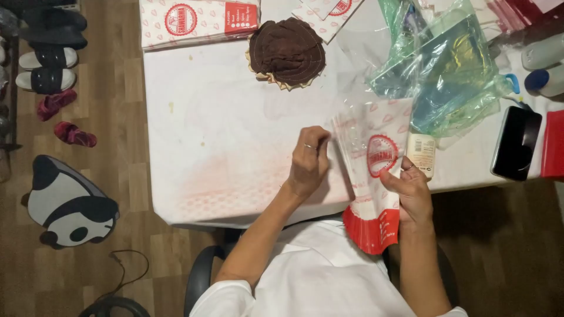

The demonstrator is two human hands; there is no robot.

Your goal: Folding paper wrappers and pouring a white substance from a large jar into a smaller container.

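Both hands are pinching a red-and-white paper bag (376, 176) at the worktop's (235, 117) near edge: left hand (308, 161) gripping its side, right hand (411, 194) the other; pulling evenly seems best for opening it

I see my right grip (411, 191) pinching the side of a red-and-white paper pouch (373, 176), while my left grip (309, 161) pinches its clear film edge. Beyond both grips, a brown round stack (286, 51) lies on the white surface (223, 117).
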